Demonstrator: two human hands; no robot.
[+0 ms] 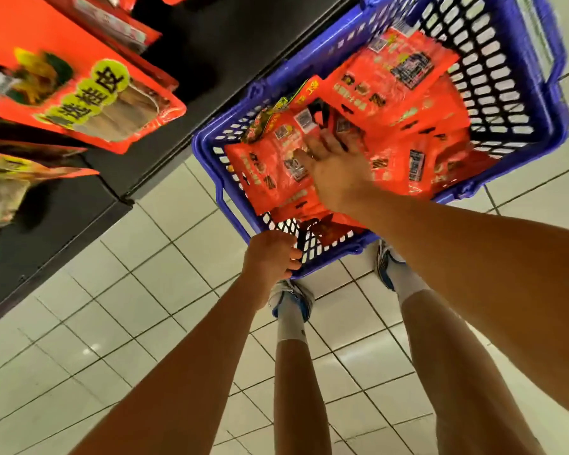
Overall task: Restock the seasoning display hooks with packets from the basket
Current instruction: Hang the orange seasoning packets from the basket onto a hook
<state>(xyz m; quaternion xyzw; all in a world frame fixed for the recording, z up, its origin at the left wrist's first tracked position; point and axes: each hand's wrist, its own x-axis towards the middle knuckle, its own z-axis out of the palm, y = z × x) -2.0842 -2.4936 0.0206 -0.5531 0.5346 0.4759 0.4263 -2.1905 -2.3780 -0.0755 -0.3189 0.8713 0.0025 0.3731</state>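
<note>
A blue plastic basket stands on the tiled floor, filled with several red-orange seasoning packets. My left hand grips the basket's near rim, fingers curled over the edge. My right hand reaches down into the basket, its fingers spread and touching the packets in the middle of the pile; whether it holds one cannot be made out. Red packets hanging on the display show at the upper left, blurred.
The dark display stand runs along the left, its base close to the basket's left side. White floor tiles lie below. My two legs and shoes stand just behind the basket.
</note>
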